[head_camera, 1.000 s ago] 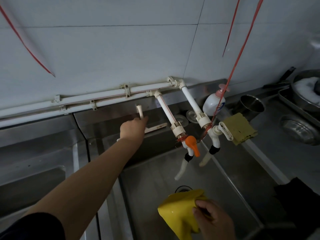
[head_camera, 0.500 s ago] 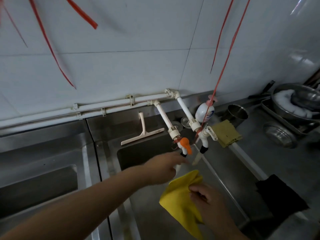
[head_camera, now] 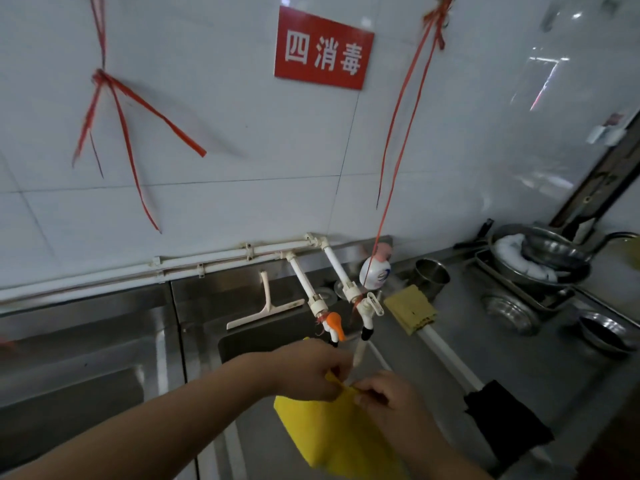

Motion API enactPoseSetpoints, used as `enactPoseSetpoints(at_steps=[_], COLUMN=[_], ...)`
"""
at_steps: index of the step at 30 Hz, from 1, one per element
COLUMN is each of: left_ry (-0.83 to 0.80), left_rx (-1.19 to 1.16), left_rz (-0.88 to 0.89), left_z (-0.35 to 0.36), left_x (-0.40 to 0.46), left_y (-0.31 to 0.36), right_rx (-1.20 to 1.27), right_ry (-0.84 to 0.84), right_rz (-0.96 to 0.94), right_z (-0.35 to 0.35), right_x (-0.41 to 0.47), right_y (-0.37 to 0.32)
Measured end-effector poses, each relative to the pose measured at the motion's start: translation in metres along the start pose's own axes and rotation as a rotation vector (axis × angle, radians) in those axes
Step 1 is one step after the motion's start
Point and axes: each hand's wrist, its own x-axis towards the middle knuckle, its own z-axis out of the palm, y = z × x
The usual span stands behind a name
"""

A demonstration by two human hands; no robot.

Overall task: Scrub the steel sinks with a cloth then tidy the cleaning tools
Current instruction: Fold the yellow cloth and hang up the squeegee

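Both hands meet over the steel sink: the left hand and the right hand each pinch the top edge of the bright yellow cloth, which hangs limp and smooth above the basin, just below the orange-handled plastic tap. Behind the tap, a cream plastic squeegee leans on the steel backsplash under white wall tiles. Right of the tap, a folded mustard sponge cloth lies on the steel worktop near stacked metal bowls.
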Motion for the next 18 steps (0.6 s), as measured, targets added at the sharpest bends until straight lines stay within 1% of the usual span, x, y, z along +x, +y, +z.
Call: enactPoseSetpoints(at_steps=[6,9,11,13,15,18], left_ry=[0.214,0.273,0.305,0.313,0.306,0.340], left_rx=[0.030,0.094,0.090,0.087,0.117,0.127], left_rz=[-0.026,-0.041,-0.073,-0.115,-0.189,-0.320], left_z=[-0.026,-0.037,-0.045,-0.056,-0.067,-0.088], left_x=[0.017,0.034,0.047,0.062,0.078,0.099], left_y=[0.023,0.031,0.035,0.038,0.040,0.042], right_rx=[0.084,0.069,0.039,-0.008,-0.038,0.018], right_ry=[0.034,-0.040,-0.082,-0.109,-0.094,-0.039], right_rz=[-0.091,-0.156,-0.169,-0.166,-0.198,-0.265], right_z=[-0.029,-0.044,-0.057,-0.075,-0.095,-0.132], right_x=[0.025,0.045,0.061,0.080,0.098,0.124], right_y=[0.010,0.025,0.040,0.057,0.069,0.076])
